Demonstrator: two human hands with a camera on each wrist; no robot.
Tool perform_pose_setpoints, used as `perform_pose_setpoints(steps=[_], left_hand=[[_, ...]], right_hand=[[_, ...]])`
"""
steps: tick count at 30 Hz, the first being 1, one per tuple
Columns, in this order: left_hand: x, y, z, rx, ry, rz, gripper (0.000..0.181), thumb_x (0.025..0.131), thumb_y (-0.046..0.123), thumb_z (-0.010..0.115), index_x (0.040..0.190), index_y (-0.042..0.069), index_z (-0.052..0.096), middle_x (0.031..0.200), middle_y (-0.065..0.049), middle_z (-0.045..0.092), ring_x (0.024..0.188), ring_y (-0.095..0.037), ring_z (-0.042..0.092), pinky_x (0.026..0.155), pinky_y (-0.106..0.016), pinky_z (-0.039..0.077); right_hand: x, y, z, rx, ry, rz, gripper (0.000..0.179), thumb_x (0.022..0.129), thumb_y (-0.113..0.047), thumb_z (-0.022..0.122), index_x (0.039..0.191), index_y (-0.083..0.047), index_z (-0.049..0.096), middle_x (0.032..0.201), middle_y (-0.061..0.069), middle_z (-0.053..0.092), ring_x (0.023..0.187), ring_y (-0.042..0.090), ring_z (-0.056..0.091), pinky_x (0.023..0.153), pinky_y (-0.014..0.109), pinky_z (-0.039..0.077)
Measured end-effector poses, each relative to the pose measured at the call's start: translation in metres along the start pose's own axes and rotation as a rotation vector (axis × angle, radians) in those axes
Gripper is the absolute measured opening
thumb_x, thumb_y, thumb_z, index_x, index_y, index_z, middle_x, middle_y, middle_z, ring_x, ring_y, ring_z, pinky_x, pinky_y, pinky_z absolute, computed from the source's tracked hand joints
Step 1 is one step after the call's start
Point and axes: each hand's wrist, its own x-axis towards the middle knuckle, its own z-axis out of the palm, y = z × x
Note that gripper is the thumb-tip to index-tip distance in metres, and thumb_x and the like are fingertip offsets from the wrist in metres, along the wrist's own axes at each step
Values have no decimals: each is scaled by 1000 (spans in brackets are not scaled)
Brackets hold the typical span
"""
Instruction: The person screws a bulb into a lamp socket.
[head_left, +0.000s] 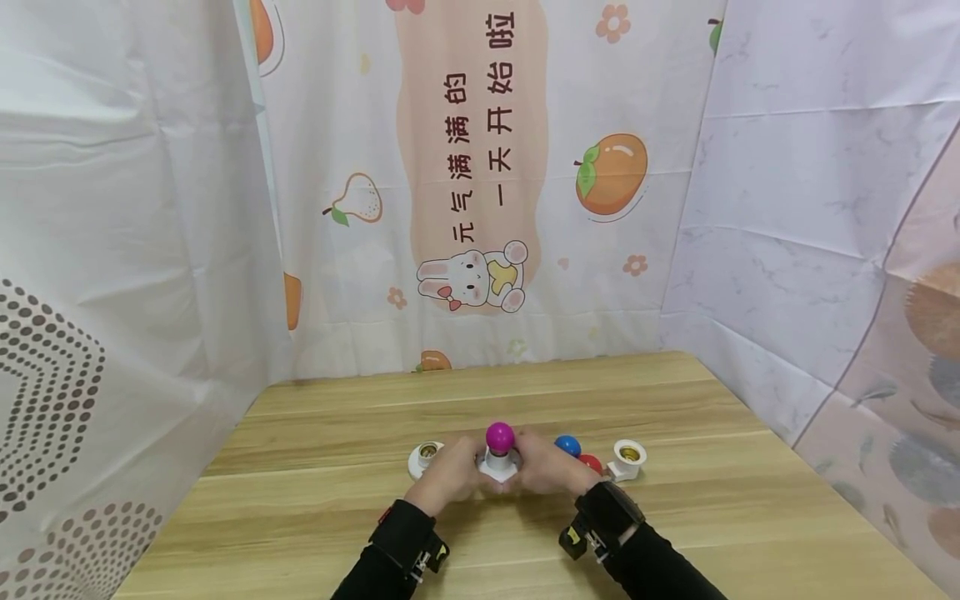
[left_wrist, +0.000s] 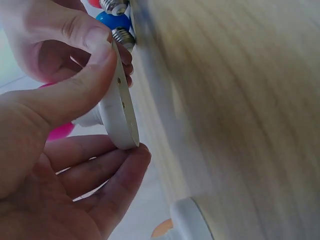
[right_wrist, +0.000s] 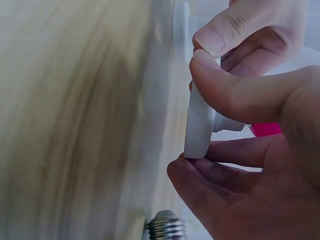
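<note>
A white lamp holder (head_left: 497, 468) with a magenta bulb (head_left: 500, 437) standing upright in it is between my two hands, near the middle of the table. My left hand (head_left: 453, 473) grips one side of its base (left_wrist: 117, 112), thumb over the near edge and fingers beneath the far one. From the other side my right hand (head_left: 550, 463) pinches the same base in a similar way. The thumb tips of both hands meet at the near edge. In the wrist views the flat underside is tipped toward the wooden tabletop, and the bulb is partly hidden behind the hands.
Left of my hands, a second white lamp holder (head_left: 417, 462) shows its brass socket. A blue bulb (head_left: 567, 446) and a red bulb (head_left: 591, 463) lie just beyond my right hand, and another white holder (head_left: 627, 467) stands farther right. Curtains enclose the wooden table (head_left: 480, 396).
</note>
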Motion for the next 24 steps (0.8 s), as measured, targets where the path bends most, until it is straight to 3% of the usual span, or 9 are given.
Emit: perform_pose_setpoints(steps=[10,15,24], left_hand=[[0,0,4,19,6,-30,32,67,17,95,85,1,75,72,1,66,61,-10,50,58,-25,42],[0,-2,8,29,26,-12,30,63,13,96,79,-1,75,66,3,61,60,-10,46,55,-25,40],[2,-1,10,43,37,-9,38,61,12,97,89,0,74,78,-5,70,64,-11,52,61,-28,47]], right_hand=[[5,2,6,-65,5,51,45,72,-12,92,111,-4,69,104,9,71,95,26,65,91,52,50],[7,3,7,-117,7,101,40,70,-16,94,101,-4,72,91,3,67,81,20,58,80,43,50],[9,2,7,-112,-15,118,33,73,-11,91,99,-6,72,88,1,68,76,18,56,77,41,51]])
